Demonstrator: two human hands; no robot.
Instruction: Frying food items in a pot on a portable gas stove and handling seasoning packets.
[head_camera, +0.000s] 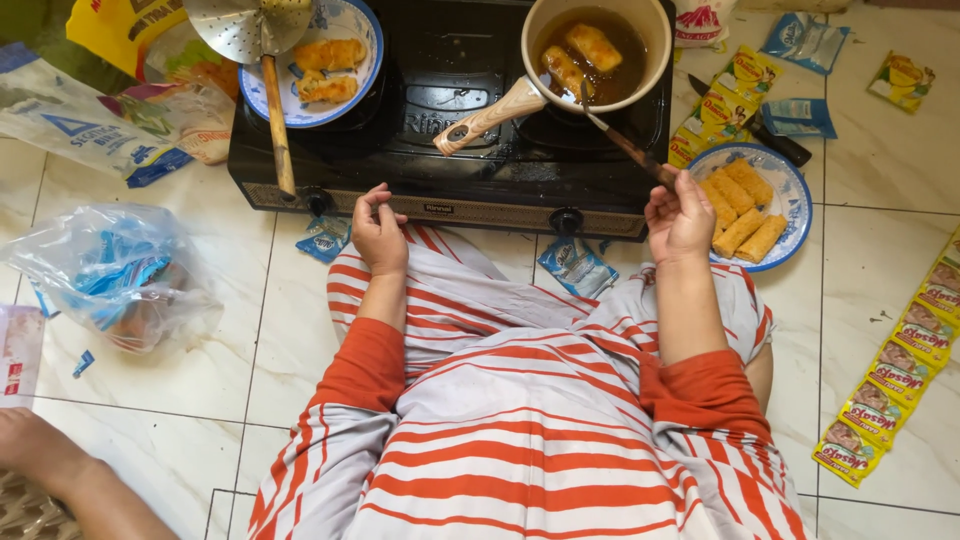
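Observation:
My right hand (680, 215) holds the wooden handle of a long utensil (620, 140) whose metal tip dips into a cream pot (655, 30) of hot oil, where two rolls (580, 55) fry. The pot sits on the right burner of a black two-burner stove (450, 110) on the tiled floor. My left hand (378, 230) rests loosely curled on my knee, just in front of the stove, holding nothing. A blue-rimmed plate (790, 185) of several uncooked rolls lies right of my right hand.
A blue-rimmed plate (355, 85) with two fried rolls and a metal skimmer (250, 30) sits on the left burner. Plastic bags (110, 270) lie left. Sachet strips (900, 360) run along the right floor. Another person's arm (60, 480) shows bottom left.

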